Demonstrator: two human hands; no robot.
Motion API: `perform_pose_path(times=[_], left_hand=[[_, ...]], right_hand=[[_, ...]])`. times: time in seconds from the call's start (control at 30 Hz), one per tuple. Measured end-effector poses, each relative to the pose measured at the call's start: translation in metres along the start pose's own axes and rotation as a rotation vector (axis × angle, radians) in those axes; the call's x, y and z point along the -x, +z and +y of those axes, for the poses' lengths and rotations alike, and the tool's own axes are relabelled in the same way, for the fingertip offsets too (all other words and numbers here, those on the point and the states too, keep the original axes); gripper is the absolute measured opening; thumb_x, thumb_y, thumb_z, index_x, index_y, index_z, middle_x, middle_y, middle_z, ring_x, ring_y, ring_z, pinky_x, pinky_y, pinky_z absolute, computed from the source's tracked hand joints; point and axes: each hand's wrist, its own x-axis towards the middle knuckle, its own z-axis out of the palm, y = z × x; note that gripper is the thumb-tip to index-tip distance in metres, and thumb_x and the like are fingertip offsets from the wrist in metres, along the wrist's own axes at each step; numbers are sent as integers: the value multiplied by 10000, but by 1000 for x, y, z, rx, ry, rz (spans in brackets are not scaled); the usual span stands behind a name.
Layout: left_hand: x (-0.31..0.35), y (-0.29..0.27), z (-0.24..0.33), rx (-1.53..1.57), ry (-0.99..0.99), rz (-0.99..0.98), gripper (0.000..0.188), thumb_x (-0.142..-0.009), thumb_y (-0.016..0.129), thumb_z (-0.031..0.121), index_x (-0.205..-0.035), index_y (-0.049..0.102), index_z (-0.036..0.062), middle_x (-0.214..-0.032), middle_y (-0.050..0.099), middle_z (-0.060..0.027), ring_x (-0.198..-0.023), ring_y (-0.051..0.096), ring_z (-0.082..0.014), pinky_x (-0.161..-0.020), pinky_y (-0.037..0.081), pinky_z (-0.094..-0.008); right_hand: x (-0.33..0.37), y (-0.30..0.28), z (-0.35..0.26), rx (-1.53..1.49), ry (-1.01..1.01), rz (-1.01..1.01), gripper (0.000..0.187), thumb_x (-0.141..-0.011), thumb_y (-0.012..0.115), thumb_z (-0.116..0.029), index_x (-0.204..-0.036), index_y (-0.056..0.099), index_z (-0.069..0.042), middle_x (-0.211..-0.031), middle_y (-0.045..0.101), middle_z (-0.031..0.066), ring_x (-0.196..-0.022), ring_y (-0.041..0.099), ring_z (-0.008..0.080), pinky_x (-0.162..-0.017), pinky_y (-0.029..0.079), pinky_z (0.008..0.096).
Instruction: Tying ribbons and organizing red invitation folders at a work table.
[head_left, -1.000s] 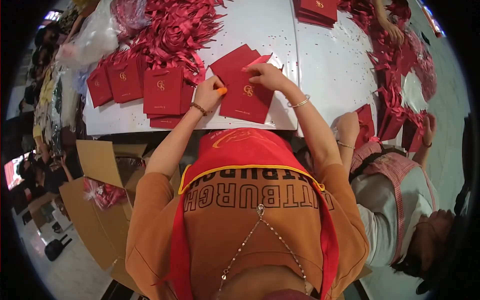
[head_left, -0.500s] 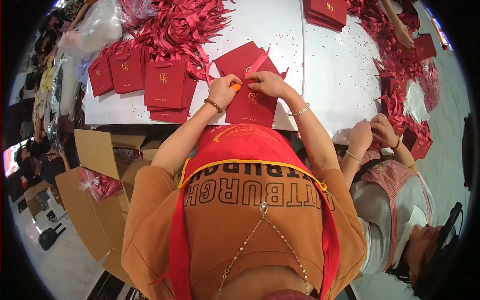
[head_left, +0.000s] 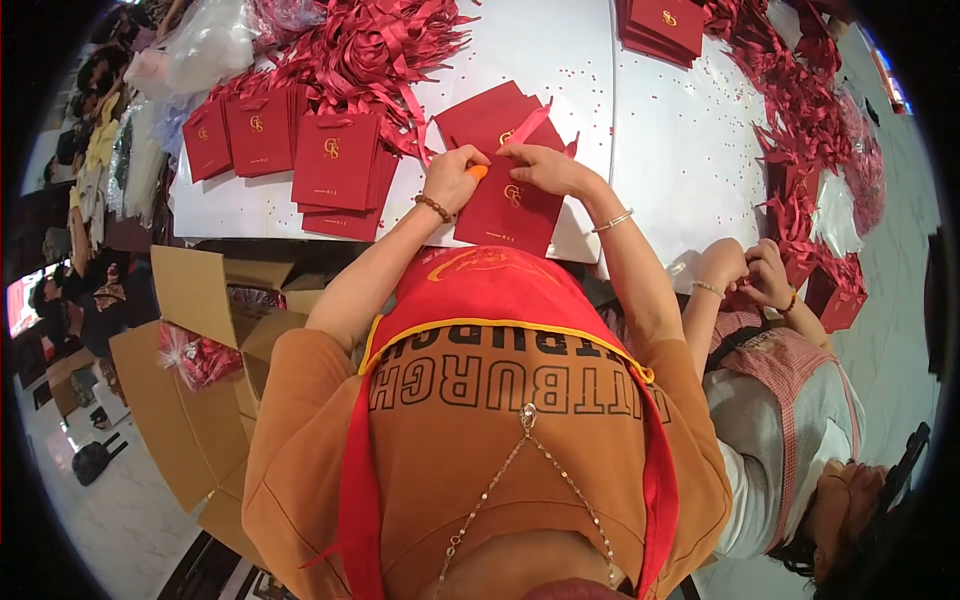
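Several red paper gift bags with gold emblems lie stacked in front of me, slightly fanned. My left hand is closed over the upper left edge of the top bag; a small orange piece shows at its fingers, and what they pinch is too small to make out. Just beside it, my right hand bends its fingers together over the bag's upper edge, at the lower end of a pink-red ribbon. This ribbon slants up and right across the bag behind. Both sets of fingertips nearly meet.
More finished-looking red bags lean in stacks at left, beside a heap of red ribbons. Another bag stack lies far right on the white table. An open cardboard box stands lower left. A co-worker's hands work at right.
My hands stay at the top bag's upper edge, fingers barely shifted. The whole view has moved slightly. At the far right, another person's reaching arm has left the picture.
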Motion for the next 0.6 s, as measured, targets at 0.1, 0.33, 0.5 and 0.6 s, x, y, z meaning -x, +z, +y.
perform_pose_path(times=[0.1, 0.33, 0.5, 0.6], left_hand=[[-1, -2, 0, 25, -40, -46, 144, -739, 602, 111, -844, 651, 27, -760, 653, -130, -700, 626, -228, -645, 475, -311], [-3, -1, -2, 68, -46, -105, 150, -727, 614, 121, -835, 655, 26, -749, 649, -134, -692, 623, -227, -648, 471, -318], [-1, 2, 10, -25, -20, -61, 145, -725, 611, 122, -827, 654, 27, -745, 648, -138, -693, 624, -249, -653, 475, -331], [-2, 2, 13, -45, -28, -43, 135, -724, 605, 117, -818, 654, 33, -735, 645, -140, -689, 625, -264, -649, 479, -344]], right_hand=[[2, -3, -8, -16, 2, -38, 434, -827, 553, -139, -1236, 456, -29, -1145, 561, 172, -1081, 526, 263, -906, 404, 338], [1, -6, -15, -128, 39, -117, 408, -827, 555, -104, -1215, 475, -5, -1119, 577, 137, -1023, 540, 212, -885, 410, 295], [-4, 2, 1, -115, 26, -60, 397, -821, 559, -92, -1203, 490, -13, -1118, 581, 139, -1025, 548, 225, -882, 416, 306], [0, 0, -2, -94, 23, -23, 400, -814, 564, -104, -1200, 495, -21, -1118, 583, 144, -1031, 550, 243, -882, 420, 319]])
